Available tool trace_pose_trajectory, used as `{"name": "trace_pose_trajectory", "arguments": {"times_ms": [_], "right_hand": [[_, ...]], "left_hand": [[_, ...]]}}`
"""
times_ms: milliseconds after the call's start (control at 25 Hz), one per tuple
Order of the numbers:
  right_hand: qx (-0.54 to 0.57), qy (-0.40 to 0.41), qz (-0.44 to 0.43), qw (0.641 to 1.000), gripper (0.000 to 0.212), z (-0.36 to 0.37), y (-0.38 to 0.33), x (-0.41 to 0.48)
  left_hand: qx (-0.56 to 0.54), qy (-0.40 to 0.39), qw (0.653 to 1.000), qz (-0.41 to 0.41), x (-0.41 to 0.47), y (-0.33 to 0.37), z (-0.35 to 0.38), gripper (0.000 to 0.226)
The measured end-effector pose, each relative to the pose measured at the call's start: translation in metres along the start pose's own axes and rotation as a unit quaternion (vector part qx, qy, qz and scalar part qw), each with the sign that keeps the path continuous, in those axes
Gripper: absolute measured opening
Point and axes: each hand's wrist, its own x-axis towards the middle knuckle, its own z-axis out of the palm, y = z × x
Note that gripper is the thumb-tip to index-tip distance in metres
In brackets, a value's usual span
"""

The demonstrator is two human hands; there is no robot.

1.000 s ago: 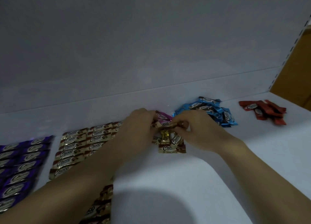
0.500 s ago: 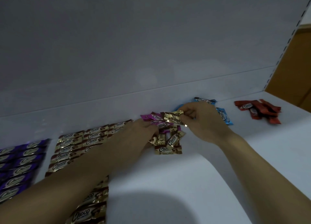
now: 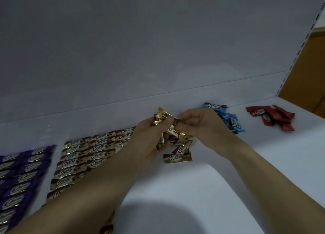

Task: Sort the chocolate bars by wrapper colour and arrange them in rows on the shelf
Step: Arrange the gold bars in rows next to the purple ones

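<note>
Purple rows (image 3: 22, 170), lower left: cut off by the frame edge, print blurred. Gold rows (image 3: 91, 149) lie beside them, their near end hidden under the left forearm.

Left hand (image 3: 149, 142), centre frame: grip closed round a bunch of gold bars (image 3: 162, 116). Count unclear; the top one sticks up past the thumb. Right hand (image 3: 202, 126): narrow grip, pinching a single gold bar (image 3: 173, 129) between the two hands, against the bunch.

Under the hands, a loose gold pile (image 3: 177, 157) lies on the white shelf (image 3: 237, 181). A sliver of magenta wrapper (image 3: 173, 139) shows in it, mostly covered.

Blue pile (image 3: 232, 122) just behind the right hand, partly hidden. Red pile (image 3: 270, 116) well apart, far right. Dark shadow at bottom centre.
</note>
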Motion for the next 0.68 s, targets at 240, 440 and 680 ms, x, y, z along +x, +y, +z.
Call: {"name": "trace_pose_trajectory", "arguments": {"times_ms": [240,440,680], "right_hand": [[-0.108,0.065,-0.025,0.992,0.017,-0.012,-0.001,0.003],[-0.382,0.021,0.007,0.924,0.026,-0.004,0.014,-0.002],[-0.334,0.031,0.077,0.939,0.037,-0.002,0.02,0.004]], "left_hand": [[-0.168,0.02,0.985,-0.032,-0.005,0.013,-0.004,0.02],[-0.161,0.072,0.983,-0.058,-0.013,0.023,-0.016,0.013],[0.49,-0.031,0.853,0.179,-0.016,-0.005,-0.023,0.019]]}}
